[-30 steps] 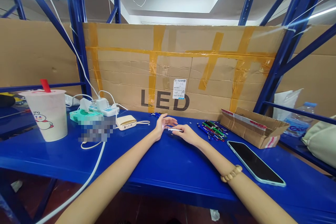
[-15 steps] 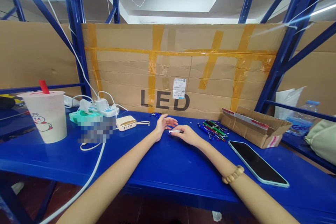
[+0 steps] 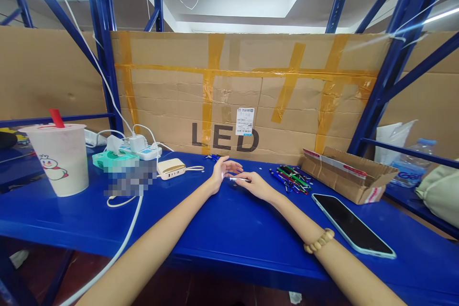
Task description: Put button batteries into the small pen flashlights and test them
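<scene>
My right hand (image 3: 255, 185) pinches a slim silver pen-shaped light (image 3: 237, 179) between thumb and fingers, just above the blue tabletop. Its tip points left toward the palm of my left hand (image 3: 224, 172). That hand rests on its edge with the fingers loosely apart and holds nothing. A bright patch shows on the left palm, facing the tip. Right of my hands lies a pile of slim blue, green, red and black sticks (image 3: 291, 179), some with small clips. A few more blue ones (image 3: 212, 157) lie behind my left hand.
An open cardboard box (image 3: 349, 174) and a phone (image 3: 353, 224) are on the right. On the left stand a cup with a red straw (image 3: 59, 162), a power bank (image 3: 171, 169) and a power strip (image 3: 148, 152) with cables. Cardboard (image 3: 172, 105) walls the back.
The pen-shaped light has shifted slightly left toward my left palm, and a bright patch now shows on that palm. My arms have hardly moved.
</scene>
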{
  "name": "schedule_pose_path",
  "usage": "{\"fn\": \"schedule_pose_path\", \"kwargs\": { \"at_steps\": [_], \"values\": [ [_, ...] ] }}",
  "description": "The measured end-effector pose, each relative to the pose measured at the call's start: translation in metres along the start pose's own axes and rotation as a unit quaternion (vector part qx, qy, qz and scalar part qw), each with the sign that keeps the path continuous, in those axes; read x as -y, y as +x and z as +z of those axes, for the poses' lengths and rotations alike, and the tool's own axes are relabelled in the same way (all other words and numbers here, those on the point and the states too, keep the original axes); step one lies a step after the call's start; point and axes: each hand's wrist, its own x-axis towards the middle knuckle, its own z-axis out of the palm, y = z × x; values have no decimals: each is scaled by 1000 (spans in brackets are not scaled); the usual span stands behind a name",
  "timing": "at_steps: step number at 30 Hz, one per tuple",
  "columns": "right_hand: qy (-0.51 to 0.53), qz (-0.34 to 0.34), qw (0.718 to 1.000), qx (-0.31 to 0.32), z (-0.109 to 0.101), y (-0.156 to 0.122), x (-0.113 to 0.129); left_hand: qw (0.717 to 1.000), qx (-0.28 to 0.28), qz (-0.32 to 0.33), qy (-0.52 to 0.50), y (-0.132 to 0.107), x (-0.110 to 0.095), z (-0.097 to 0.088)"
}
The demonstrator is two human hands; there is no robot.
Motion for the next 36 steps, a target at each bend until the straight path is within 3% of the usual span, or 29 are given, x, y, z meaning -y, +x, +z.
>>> {"fn": "schedule_pose_path", "kwargs": {
  "at_steps": [19,23,26,31,36],
  "values": [
    [15,24,999,-23,-1,-1,10,1000,4,-9,19,-2,-2,2],
    [-86,68,993,-46,-7,-2,4,994,-72,-1,80,3,1,-1],
    [-185,141,969,-79,-19,-6,-4,976,-160,13,150,10,5,-10],
    [-346,295,884,-106,-49,-19,-21,944,-238,41,225,15,5,-27],
    [-391,360,837,-131,-64,-30,-28,875,-334,38,347,8,-4,-37]
  ]
}}
